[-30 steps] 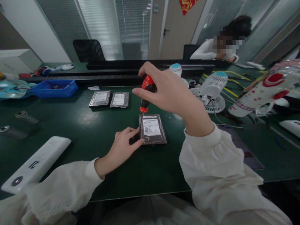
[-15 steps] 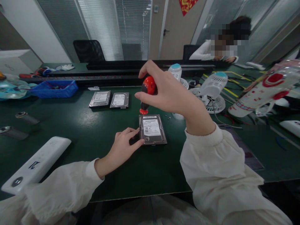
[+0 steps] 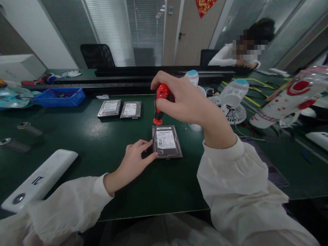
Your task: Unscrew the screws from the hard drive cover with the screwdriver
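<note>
A hard drive (image 3: pixel 169 140) lies label side up on the green table in front of me. My left hand (image 3: pixel 133 160) holds its left side, the thumb at the near left corner and the fingers along the edge. Above it, my right hand (image 3: pixel 186 100) is closed around the red and black handle of a screwdriver (image 3: pixel 159 114). The thin shaft points down, slightly tilted, to the drive's left edge; the tip is hard to make out beside my left fingers. Several tiny screws (image 3: pixel 183 128) lie just right of the drive.
Two more hard drives (image 3: pixel 109 108) (image 3: pixel 131 109) lie farther back. At left are a white power bank (image 3: pixel 42 177), metal cylinders (image 3: pixel 29 128) and a blue tray (image 3: pixel 61 98). Small white fans (image 3: pixel 233 95) and a bottle (image 3: pixel 284 95) stand right. Another person (image 3: pixel 230 56) sits across.
My right fingers have rolled around the screwdriver handle, the thumb now lying across it, and the handle has turned. My left hand and the hard drive have stayed in place.
</note>
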`<state>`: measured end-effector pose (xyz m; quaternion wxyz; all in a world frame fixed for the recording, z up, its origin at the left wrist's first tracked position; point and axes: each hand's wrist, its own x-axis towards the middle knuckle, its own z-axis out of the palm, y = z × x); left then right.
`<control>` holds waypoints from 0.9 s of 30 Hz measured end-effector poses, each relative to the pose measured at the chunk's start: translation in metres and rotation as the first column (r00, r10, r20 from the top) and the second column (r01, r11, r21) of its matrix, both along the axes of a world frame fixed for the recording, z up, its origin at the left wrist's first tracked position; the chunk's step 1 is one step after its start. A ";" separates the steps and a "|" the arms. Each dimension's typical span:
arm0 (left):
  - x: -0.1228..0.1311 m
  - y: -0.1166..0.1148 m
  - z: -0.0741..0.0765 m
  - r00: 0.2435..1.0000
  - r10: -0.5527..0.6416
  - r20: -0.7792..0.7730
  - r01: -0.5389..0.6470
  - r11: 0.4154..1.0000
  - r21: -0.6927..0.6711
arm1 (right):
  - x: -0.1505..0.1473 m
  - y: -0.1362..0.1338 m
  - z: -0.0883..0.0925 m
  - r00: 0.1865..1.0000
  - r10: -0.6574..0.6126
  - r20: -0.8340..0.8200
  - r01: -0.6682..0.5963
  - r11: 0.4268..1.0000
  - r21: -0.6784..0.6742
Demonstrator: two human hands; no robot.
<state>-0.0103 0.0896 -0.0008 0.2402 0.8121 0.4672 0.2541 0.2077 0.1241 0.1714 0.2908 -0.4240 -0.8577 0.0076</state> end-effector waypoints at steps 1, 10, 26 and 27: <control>0.000 0.000 0.000 1.000 0.002 0.001 -0.002 1.000 0.003 | 0.000 0.000 0.000 1.000 0.013 -0.004 -0.013 1.000 0.005; -0.001 0.001 0.000 1.000 0.001 -0.002 -0.001 1.000 -0.005 | 0.002 0.001 0.000 1.000 -0.011 -0.009 0.011 1.000 0.014; 0.000 0.001 -0.001 1.000 0.000 0.000 0.000 1.000 0.009 | 0.000 0.002 -0.001 0.999 -0.009 -0.043 0.009 1.000 -0.003; 0.000 0.001 -0.001 1.000 0.003 0.001 -0.003 1.000 0.005 | 0.000 0.002 -0.001 0.999 -0.011 -0.045 0.012 1.000 0.011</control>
